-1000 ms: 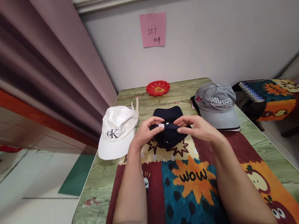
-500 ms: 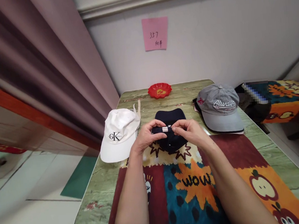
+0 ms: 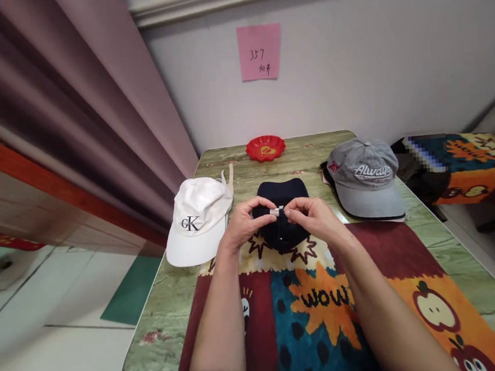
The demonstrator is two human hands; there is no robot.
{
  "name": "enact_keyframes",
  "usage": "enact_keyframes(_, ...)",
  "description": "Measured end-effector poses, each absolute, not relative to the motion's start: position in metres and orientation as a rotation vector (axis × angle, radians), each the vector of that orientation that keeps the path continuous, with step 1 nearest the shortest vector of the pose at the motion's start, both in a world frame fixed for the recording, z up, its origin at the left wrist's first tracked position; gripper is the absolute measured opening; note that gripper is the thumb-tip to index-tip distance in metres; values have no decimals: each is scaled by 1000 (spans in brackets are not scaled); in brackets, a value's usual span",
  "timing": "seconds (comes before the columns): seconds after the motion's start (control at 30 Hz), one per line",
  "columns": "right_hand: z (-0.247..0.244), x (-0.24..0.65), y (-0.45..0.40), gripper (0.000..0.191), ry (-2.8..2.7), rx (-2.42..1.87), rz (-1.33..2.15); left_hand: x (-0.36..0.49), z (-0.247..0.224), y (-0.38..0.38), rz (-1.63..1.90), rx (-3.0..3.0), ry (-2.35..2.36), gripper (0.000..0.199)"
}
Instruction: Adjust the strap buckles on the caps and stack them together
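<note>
A dark navy cap (image 3: 282, 191) lies near the middle of the table, its strap towards me. On the strap is a small silvery buckle (image 3: 275, 212). My left hand (image 3: 247, 223) pinches the strap at the buckle's left side, thumb below and fingers above. From the right, my right hand (image 3: 314, 217) pinches the strap just beside the buckle. The fingertips of both hands are close together, and they hide part of the strap.
A white cap (image 3: 198, 219) lies to the left, a grey cap (image 3: 367, 177) to the right. Behind the navy cap is a red scalloped dish (image 3: 265, 148). A colourful patterned cloth (image 3: 317, 319) covers the table's (image 3: 150, 358) near part. A pink note (image 3: 260, 52) hangs on the wall.
My left fingertips have shifted slightly right onto the buckle, which now looks tilted and more covered. My right hand has barely moved. The view has shifted a little.
</note>
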State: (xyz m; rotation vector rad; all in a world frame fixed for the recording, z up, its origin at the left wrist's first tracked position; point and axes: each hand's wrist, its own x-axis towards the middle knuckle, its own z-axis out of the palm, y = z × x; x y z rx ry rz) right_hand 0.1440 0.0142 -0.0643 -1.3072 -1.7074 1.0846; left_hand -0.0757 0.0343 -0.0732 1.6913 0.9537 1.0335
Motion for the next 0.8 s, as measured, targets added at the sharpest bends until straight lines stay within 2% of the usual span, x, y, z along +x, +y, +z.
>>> enact_keyframes(0.5, -67, 143, 14, 28, -1787, -1289, 1112, -74, -74, 35, 980, 1677, 934, 28)
enact_keyframes(0.63, -69, 143, 14, 26, -1776, -1304, 1089, -75, -73, 35, 991, 1696, 933, 34)
enact_keyframes(0.8, -70, 143, 15, 26, -1768, -1301, 1080, -76, -67, 34, 871, 1763, 1038, 33)
